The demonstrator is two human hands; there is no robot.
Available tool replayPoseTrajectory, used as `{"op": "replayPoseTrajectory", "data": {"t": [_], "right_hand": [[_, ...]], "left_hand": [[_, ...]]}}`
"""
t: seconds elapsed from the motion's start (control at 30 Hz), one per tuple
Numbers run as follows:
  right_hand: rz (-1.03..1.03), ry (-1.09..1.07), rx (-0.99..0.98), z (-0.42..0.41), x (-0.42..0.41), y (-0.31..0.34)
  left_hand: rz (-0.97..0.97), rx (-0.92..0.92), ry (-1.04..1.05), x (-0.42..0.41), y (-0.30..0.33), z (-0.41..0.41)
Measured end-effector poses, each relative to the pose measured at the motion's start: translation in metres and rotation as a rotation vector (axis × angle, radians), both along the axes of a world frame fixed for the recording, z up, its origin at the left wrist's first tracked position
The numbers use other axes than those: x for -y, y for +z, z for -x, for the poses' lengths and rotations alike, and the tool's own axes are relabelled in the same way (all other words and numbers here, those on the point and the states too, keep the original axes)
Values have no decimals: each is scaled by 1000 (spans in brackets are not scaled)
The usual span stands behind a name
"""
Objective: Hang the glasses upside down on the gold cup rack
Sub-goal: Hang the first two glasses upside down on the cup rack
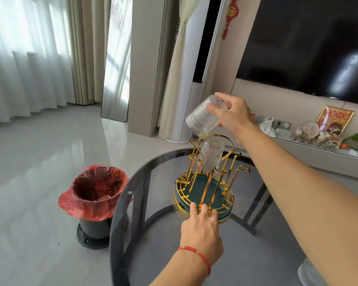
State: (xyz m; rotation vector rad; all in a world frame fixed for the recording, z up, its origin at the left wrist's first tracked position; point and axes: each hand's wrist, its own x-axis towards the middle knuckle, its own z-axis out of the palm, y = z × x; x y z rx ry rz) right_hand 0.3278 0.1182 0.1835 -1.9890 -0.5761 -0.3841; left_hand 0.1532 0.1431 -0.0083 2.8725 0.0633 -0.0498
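The gold cup rack (227, 162) with a green round base stands on the dark glass table (153, 234). One ribbed clear glass (211, 156) hangs upside down on a far prong. My right hand (234, 112) grips the base of a second embossed glass (203, 116), tilted mouth-down just above the rack's top loop. My left hand (200, 226) rests its fingers on the near rim of the rack's base. A third glass (310, 274) shows partly at the bottom right edge of the table.
A black bin with a red bag (95, 193) stands on the floor left of the table. Beyond the table are a low TV shelf with ornaments (326, 137), a dark screen (308, 48) and a leaning mirror (116, 58).
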Motion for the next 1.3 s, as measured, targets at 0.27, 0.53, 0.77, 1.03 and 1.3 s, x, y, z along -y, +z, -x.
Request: {"op": "replayPoseTrajectory", "data": {"t": [0.27,0.53,0.77,1.03,1.3], "right_hand": [[314,3,-23,-16,-24,-16],[597,9,-123,-16,-22,-33],[761,39,-166,-19,-26,-32],[972,117,-206,-20,-32,-27],[663,60,-49,7,1,-35]], "left_hand": [[-14,-57,2,7,10,2],[-13,-78,-3,4,12,-1],[-8,-72,11,4,10,-2],[24,-28,35,3,8,0],[-5,-11,37,1,6,-2]]}}
